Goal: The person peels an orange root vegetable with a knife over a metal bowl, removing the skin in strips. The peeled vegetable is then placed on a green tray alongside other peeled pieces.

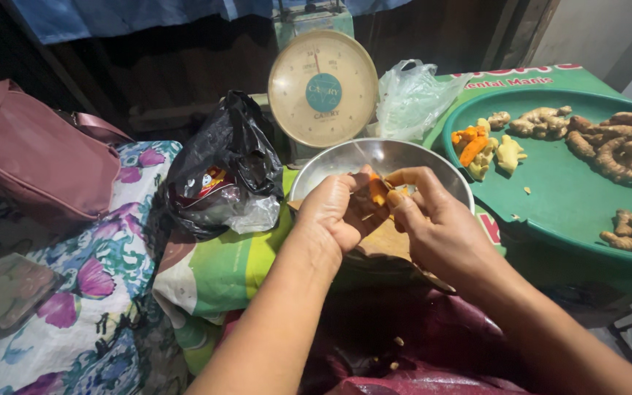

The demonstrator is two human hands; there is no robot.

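Orange flesh marks the small piece of turmeric root (378, 192) at the centre of the head view, the only view supplied. It is pinched between the two hands, which meet directly above a steel bowl (330, 162). Left hand (338, 212): fingers curled, thumb and forefinger clamped on the near side of the root. Right hand (433, 216): fingertips closed on its far side, with what looks like a thin blade or peel edge below the palm; too blurred to say which. Under the hands lies a brown board or sheet of card (387, 241), partly hidden by them.

Behind the bowl stands a dial weighing scale (322, 88), flanked by a black plastic bag (221, 164) and a clear plastic bag (411, 99). To the right, a round green tray (550, 197) carries unpeeled ginger-like rhizomes (623, 146) and, at its left side, a small cluster of cleaned yellow and orange pieces (480, 150). On the left, a pink handbag (31, 153) rests on a flowered cloth (82, 292), near a flat dark phone (1, 289).

Technique note, as a judgement: the step appears to be skinning the root. It goes best with the piece held firmly by the left hand, turned a little at a time, the right working in short strokes away from the fingers, and the hands kept over the bowl so scraps fall inside.
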